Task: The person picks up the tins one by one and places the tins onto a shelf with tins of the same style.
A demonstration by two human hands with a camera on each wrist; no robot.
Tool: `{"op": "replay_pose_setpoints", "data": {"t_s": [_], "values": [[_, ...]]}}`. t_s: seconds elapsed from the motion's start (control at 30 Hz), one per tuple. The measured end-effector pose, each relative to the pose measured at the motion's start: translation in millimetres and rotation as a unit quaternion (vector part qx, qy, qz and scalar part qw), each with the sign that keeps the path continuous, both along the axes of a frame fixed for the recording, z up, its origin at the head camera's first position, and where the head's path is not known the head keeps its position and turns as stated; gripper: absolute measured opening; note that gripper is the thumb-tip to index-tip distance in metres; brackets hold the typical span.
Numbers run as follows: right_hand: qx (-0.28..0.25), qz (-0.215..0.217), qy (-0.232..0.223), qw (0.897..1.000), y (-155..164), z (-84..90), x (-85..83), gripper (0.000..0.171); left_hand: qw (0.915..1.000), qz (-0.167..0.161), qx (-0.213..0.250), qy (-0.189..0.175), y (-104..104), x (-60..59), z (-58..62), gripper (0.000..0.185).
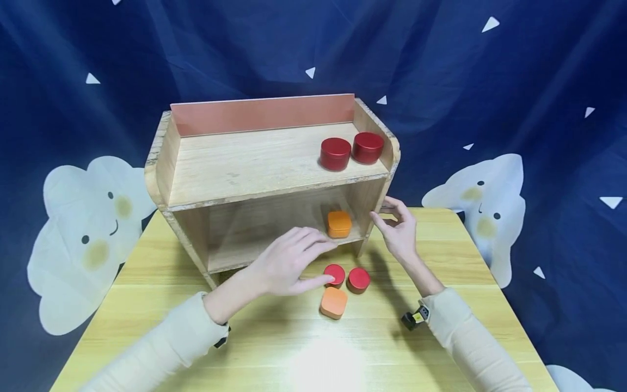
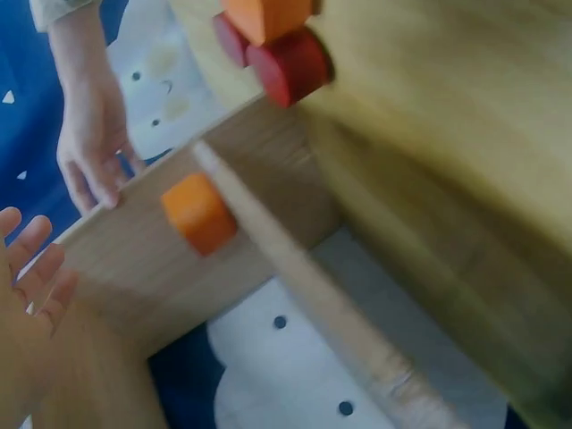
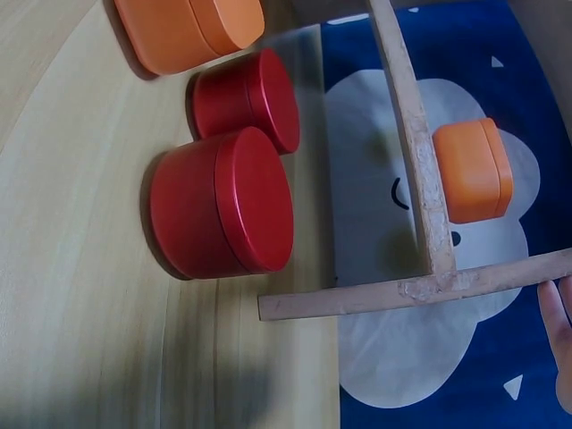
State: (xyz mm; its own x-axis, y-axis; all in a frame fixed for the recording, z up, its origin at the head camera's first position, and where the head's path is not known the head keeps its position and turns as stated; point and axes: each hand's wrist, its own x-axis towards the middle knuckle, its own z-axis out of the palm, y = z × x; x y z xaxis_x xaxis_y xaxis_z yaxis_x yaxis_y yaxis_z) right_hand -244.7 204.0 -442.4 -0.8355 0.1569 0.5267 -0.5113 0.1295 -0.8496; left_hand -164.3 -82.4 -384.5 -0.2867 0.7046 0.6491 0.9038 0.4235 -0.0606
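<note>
From the head view, with 12 o'clock straight ahead, two pale sleeves (image 1: pixel 472 337) come in at 7 and 5 o'clock over the wooden table (image 1: pixel 254 354); a small black device (image 1: pixel 415 317) sits at the right cuff. Nearest lies the loose orange tin (image 1: pixel 333 303). At its 12 o'clock stands the first red tin (image 1: pixel 334 273), partly behind the left thumb, and between 1 and 2 o'clock the second red tin (image 1: pixel 359 280). At its 10 o'clock the left hand (image 1: pixel 289 264) hovers empty, fingers straight, thumb well apart; this hand and its forearm block part of the shelf's lower front edge.

Farther, between 1 and 2 o'clock, the right hand (image 1: pixel 399 231) is at the outside of the wooden shelf (image 1: pixel 220 169), fingers bent, thumb spread from them, fingertips at the side panel; how firmly they press I cannot tell. That panel stands between it and the shelved orange tin (image 1: pixel 339 224), on the lower board at 12 o'clock. Above, near the top board's right end, stand two more red tins (image 1: pixel 335 154), and beyond hangs the blue curtain (image 1: pixel 254 49).

Both wrist views show the curtain's cloud print (image 3: pixel 371 170) through the shelf's open back; the right wrist view also shows lid seams on the table tins, while only the head view shows the top pair
</note>
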Motion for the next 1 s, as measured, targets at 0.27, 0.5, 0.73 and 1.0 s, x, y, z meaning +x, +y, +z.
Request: {"op": "replay_pose_setpoints", "data": {"t_s": [0.27,0.5,0.73,1.0], "values": [[0.008,0.0,-0.003,1.0,0.9,1.1,0.1,0.043,0.9974,0.007,-0.032,-0.064,4.9,7.3,-39.6,0.055],[0.001,0.0,-0.009,1.0,0.9,1.3,1.4,0.044,0.9887,0.02,-0.072,-0.13,8.8,11.4,-68.9,0.057],[0.002,0.003,-0.013,1.0,-0.6,1.6,2.0,0.043,0.9804,0.028,-0.096,-0.17,9.6,14.1,-90.0,0.06],[0.001,0.002,-0.009,1.0,0.7,0.1,0.7,0.043,0.9635,0.049,-0.129,-0.229,12.0,15.9,-109.6,0.066]]}}
